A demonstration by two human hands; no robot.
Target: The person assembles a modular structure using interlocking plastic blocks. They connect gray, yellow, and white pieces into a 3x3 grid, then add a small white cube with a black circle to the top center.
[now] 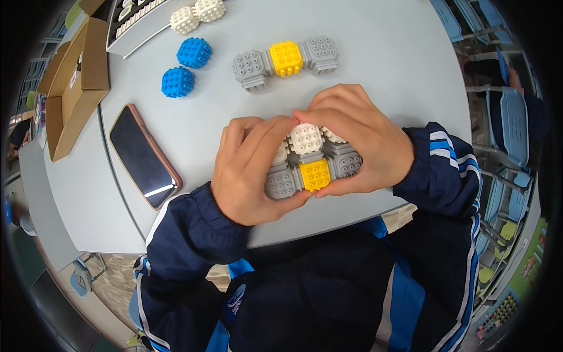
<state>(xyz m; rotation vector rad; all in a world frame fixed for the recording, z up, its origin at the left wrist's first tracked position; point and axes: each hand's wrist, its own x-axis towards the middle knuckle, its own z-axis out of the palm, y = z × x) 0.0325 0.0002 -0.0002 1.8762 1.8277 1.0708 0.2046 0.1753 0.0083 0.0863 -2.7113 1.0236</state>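
Observation:
Both my hands are wrapped round one assembly of studded blocks (317,174), held over the near part of the table. Its near row has a yellow block between two grey ones; white blocks sit along its far side. My left hand (249,167) grips the left end, with its thumb along the near edge. My right hand (366,141) closes on the right end, fingers over the white blocks. The outer white blocks are partly hidden by the fingers. Beyond the hands lies a separate row of studded blocks (286,58), yellow in the middle with grey at each end.
Two blue studded blocks (194,53) and a joined pair of white blocks (197,16) lie at the far left. A phone (145,156) rests left of my left hand. An opened cardboard box (76,88) and a tray of parts (138,26) stand behind it.

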